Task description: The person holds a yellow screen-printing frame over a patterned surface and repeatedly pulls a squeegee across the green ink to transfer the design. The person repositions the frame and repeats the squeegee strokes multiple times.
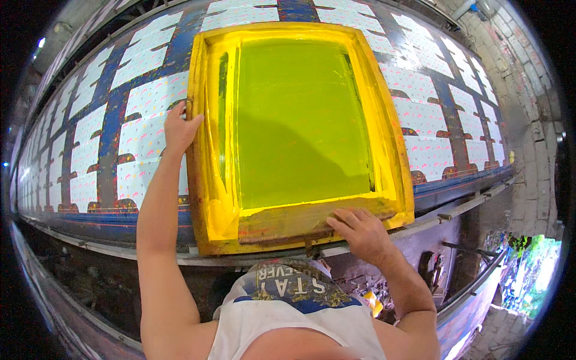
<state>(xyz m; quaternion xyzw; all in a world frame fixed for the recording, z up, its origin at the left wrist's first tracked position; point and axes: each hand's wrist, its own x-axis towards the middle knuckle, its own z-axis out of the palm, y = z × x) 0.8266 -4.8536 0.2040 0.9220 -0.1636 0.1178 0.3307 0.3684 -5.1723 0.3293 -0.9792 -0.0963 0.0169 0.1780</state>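
A screen printing frame, coated in yellow ink, lies over the long table in front of me. Its yellow-green mesh has a shadow across the lower part. My left hand grips the frame's left side, the thumb against the edge and the fingers along the outside. Across the near end of the frame lies a wide wooden squeegee, stained with ink. My right hand is closed on the right part of its wooden body, fingers curled over the top. The underside of the squeegee is hidden.
White printed fabric pieces with small coloured marks lie in rows on the dark blue table. A metal rail with short pegs runs along its near edge. A brick floor lies to the right.
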